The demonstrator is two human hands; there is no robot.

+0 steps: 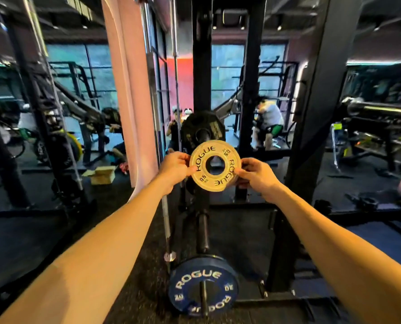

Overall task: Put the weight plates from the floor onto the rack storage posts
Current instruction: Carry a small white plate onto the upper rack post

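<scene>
- Plate (pixel 215 168) in hand: I've got the small pale 0.5 kg disc up at chest height, face toward me, in front of the rack upright (pixel 202 66).
- Left hand (pixel 175 168) is closed on its left rim, thumb across the face; right hand (pixel 255 174) is closed on the right rim the same way.
- Just behind and above the disc, a black plate (pixel 203 130) already sits on a post; the post's end shows through that plate's hub.
- Lower down, a second post (pixel 203 232) sticks out toward me with a blue plate (pixel 203 286) on it, near the floor (pixel 124 288).
- Step, as I read it: carry is done, loading is not; the disc's bore isn't on any post.
- Next move calls for lining the bore up with the post end, keeping the disc square to it, then sliding it on until it meets the black plate.
- I can't tell how much free post length is left there.
</scene>
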